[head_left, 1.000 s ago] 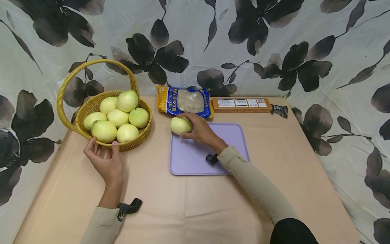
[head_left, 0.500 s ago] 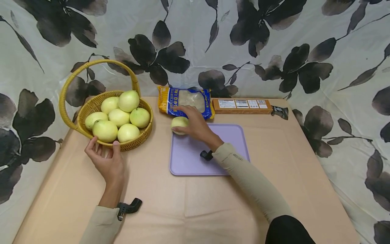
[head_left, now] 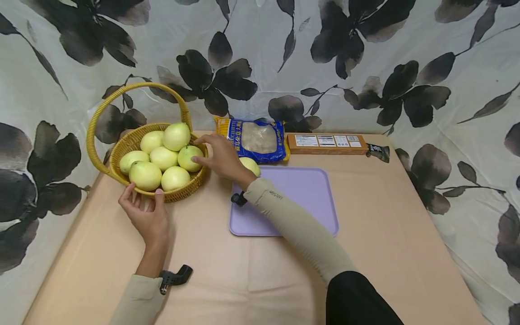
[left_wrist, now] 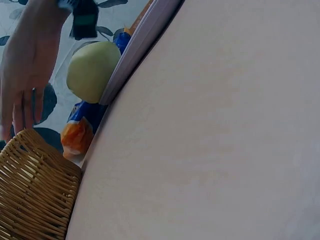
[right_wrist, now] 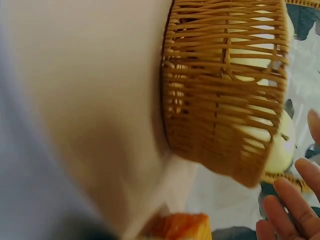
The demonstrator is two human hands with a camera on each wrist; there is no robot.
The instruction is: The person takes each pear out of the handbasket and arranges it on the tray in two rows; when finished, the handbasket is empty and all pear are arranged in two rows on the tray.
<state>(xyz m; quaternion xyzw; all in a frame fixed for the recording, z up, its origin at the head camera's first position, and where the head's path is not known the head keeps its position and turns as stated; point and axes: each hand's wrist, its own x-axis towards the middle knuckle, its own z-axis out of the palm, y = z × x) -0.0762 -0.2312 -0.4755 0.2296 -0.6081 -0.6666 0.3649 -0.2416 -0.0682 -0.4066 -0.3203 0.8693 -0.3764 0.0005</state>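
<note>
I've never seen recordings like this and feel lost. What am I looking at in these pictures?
There is no machine: these are a person's two bare hands. The wide picture comes from a camera worn on the head; the two tilted close-ups come from the left and right wrists.

On the table are a woven basket showing seven pale green fruits, apparently apples, a lilac tray with one more fruit at its far left corner, a blue-and-yellow food bag, a long brown box and a small black packet.

The left hand touches the basket's near side. The right hand reaches to a fruit in it; neither lifts anything.
</note>
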